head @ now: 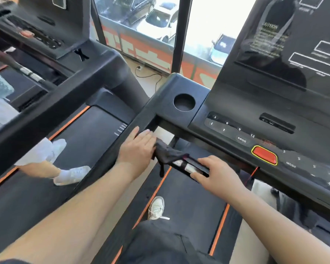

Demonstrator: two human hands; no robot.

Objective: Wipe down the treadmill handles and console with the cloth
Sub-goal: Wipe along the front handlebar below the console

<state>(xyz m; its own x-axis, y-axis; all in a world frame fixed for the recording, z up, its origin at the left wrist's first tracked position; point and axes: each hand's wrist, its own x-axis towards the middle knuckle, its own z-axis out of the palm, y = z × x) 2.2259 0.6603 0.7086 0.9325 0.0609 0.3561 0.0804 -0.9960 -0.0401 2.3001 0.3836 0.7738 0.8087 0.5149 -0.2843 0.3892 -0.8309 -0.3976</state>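
**treadhead:** ok so where's the cloth point(169, 153) in this one? can barely spot it

**wipedown_dan:** it's the dark bunched thing right under the left corner of the console point(236, 111), in the gap between the side rail point(143, 121) and the front handle point(191, 166). One end is tucked into the left grip point(136, 149) and a bit of it dangles down over the belt point(189, 202).

**treadhead:** so the left grip has it?

**wipedown_dan:** yep. The palm is lying on the side rail and the fingers are curled round the cloth's end. The right grip point(217, 172) is wrapped round the front handle, just beside the silver sensor plates, with the thumb underneath and the fingers over the top. The cloth touches the handle's left end, as far as I can tell.

**treadhead:** anything on the console itself?

**wipedown_dan:** nah, just its own stuff. There's a round cup holder point(184, 102) at the left corner, a button strip, and a red button point(265, 155) with a yellow rim along the near edge. The big dark screen point(293, 44) stands up at the back. One pale shoe point(156, 207) is on the belt's left edge. On the next treadmill point(95, 73) to the left, someone's white trainers point(72, 174) are on its belt. There are cars point(160, 18) parked outside the window.
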